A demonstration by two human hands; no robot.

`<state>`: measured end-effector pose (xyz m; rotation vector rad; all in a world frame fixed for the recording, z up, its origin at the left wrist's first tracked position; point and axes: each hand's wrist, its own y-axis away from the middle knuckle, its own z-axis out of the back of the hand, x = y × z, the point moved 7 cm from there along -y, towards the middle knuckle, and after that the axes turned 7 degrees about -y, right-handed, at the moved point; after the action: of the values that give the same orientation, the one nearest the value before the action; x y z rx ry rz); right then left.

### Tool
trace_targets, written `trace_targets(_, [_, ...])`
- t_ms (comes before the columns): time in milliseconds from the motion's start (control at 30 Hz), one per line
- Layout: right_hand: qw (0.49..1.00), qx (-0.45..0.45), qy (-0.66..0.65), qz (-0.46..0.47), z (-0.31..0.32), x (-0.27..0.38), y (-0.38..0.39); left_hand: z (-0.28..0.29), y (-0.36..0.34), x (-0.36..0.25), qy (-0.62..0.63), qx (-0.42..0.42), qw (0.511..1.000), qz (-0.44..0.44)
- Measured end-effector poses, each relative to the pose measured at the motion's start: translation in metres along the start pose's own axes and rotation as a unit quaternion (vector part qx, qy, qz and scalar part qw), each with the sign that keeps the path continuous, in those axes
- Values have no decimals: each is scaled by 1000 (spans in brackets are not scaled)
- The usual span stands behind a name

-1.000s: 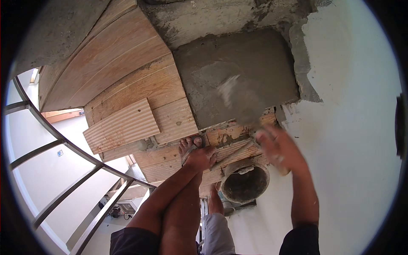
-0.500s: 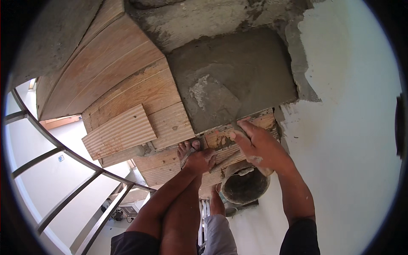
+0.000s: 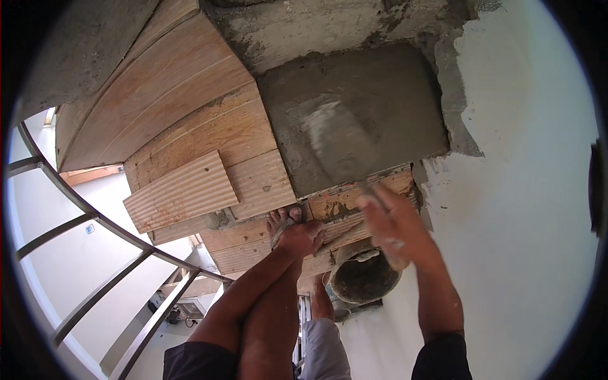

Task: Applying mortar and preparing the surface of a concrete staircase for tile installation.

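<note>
My right hand point(image 3: 400, 227), smeared by motion, is closed round the handle of a trowel point(image 3: 339, 136). The trowel's blade, coated in grey mortar, lies over the wet mortar bed point(image 3: 399, 95) on the step. My left hand point(image 3: 302, 238) is down beside my foot point(image 3: 278, 218), fingers curled in; whatever it may hold is hidden. A narrow light strip point(image 3: 342, 239) slants away to the right of that hand; I cannot tell whether the hand grips it. Below my right hand stands a dark bucket point(image 3: 364, 277), its inside grey with mortar.
Wood-look tiles point(image 3: 190, 133) cover the steps on the left, with a loose ribbed tile point(image 3: 183, 191) lying on them. A metal railing point(image 3: 104, 228) curves along the left side over a drop. A white wall point(image 3: 519, 209) bounds the right, its plaster broken near the mortar.
My right hand has shifted slightly down and to the right, swinging the trowel's blade over the mortar. My left hand stays by the foot. The view has moved a little.
</note>
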<state>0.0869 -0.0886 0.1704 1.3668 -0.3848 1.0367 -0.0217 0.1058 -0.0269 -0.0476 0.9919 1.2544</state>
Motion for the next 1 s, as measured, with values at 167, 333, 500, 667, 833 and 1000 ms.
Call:
trace_targets(167, [980, -27, 179, 78, -28, 28, -8, 25, 3, -10, -27, 23, 998, 42])
trace_targets(333, [995, -85, 60, 6, 17, 34, -14, 53, 12, -38, -146, -166, 968, -118])
trace_targets(500, [999, 12, -23, -36, -21, 36, -5, 40, 12, -24, -137, -144, 968, -154])
trace_targets(667, [998, -18, 33, 49, 4, -17, -18, 45, 8, -40, -94, -174, 967, -163])
trace_targets(833, [968, -168, -185, -15, 68, -1, -25, 13, 6, -5, -45, -93, 985, -135])
trace_targets(1000, [955, -63, -273, -91, 35, 11, -37, 6, 0, -10, -23, -74, 988, -131])
